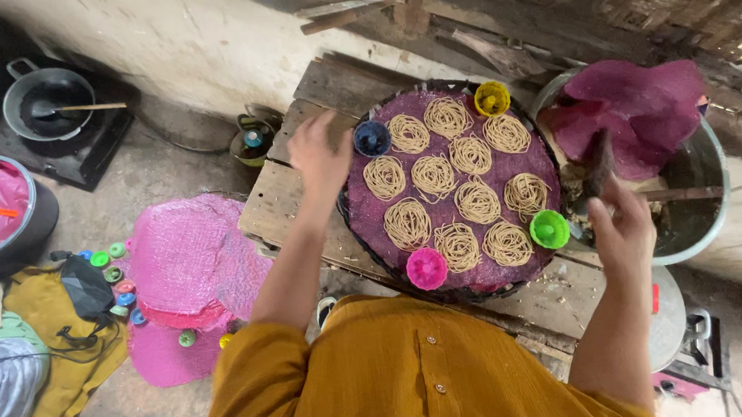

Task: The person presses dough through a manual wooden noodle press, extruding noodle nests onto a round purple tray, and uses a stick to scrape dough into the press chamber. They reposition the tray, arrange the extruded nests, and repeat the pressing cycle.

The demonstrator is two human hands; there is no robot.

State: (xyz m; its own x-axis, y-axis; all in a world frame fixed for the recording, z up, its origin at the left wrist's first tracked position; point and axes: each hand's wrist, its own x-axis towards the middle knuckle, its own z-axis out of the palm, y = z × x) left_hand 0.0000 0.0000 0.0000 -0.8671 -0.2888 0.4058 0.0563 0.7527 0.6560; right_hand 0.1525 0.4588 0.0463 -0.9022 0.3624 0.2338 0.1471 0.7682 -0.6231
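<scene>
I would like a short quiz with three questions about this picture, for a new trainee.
1. True or false: the left hand rests at the edge of the round tray covered with purple cloth.
2. How many small plastic cups stand on the tray? A) two B) four C) six
3. Fill in: the right hand holds a dark tool over the large metal ____.

Key:
1. True; it is beside the dark blue cup.
2. B: dark blue, yellow cup, green cup and pink cup, around the coiled noodle nests.
3. Basin, partly covered by a crumpled purple cloth.
</scene>
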